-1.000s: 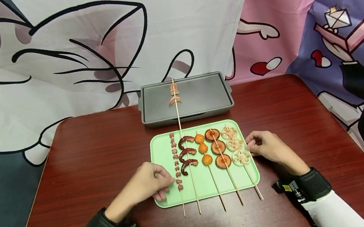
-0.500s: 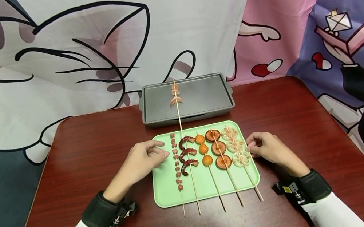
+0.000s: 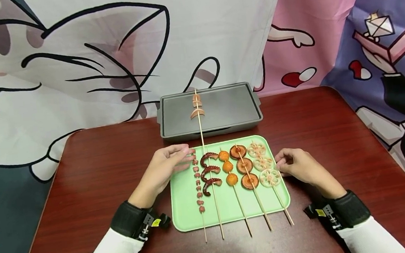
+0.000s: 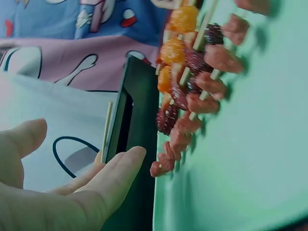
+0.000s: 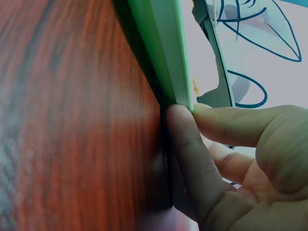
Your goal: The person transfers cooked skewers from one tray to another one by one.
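A light green tray point(image 3: 189, 217) bears several skewers side by side: small meat chunks point(image 3: 198, 183), dark tentacles point(image 3: 212, 169), orange balls point(image 3: 228, 166), mushroom slices point(image 3: 244, 166) and lotus root slices point(image 3: 263, 163). My right hand point(image 3: 295, 164) pinches the tray's right rim; thumb and finger meet on its edge in the right wrist view. Over the tray's upper left corner, my left hand point(image 3: 161, 171) reaches with extended fingers close to the top of the meat skewer. It holds nothing; whether it touches that skewer I cannot tell.
Behind the tray stands a grey rectangular pan point(image 3: 230, 107). A skewer with pale curved pieces point(image 3: 197, 112) lies across it, its stick running toward the green tray. Both stand on a dark red wooden table point(image 3: 117, 151), backed by a printed cloth point(image 3: 236, 25).
My left hand has travelled away from me along the tray's left side, from the lower end of the meat skewer to its top, fingers extending. The right hand stays at the rim.
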Tool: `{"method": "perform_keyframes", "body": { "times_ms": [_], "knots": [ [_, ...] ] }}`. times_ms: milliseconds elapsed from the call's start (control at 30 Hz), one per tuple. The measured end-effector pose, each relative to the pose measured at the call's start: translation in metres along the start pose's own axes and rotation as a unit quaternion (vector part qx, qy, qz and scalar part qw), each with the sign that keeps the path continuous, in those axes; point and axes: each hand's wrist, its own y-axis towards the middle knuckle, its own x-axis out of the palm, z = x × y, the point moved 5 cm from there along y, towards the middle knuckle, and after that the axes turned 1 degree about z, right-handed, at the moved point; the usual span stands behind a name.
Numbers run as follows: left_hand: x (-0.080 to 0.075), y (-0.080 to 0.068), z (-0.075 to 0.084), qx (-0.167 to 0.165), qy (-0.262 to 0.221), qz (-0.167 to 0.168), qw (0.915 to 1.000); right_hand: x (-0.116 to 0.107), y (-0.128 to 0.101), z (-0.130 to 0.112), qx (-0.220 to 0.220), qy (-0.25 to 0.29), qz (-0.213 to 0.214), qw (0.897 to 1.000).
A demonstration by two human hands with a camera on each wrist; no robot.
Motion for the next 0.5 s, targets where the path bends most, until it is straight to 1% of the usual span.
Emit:
{"method": "perform_keyframes", "body": {
  "times_ms": [167,267,500],
  "knots": [
    [0.007,0.008,0.001,-0.002,-0.051,0.002,0.9987,0.0,-0.001,0.0,-0.003,-0.006,-0.002,1.0],
    [0.013,0.014,0.002,-0.002,-0.088,0.002,0.9961,0.001,-0.001,0.001,-0.003,-0.004,-0.002,1.0],
    [0.022,0.023,0.0,-0.015,-0.185,0.008,0.9826,0.001,-0.001,0.0,-0.001,0.003,-0.001,1.0]
  ]
}}
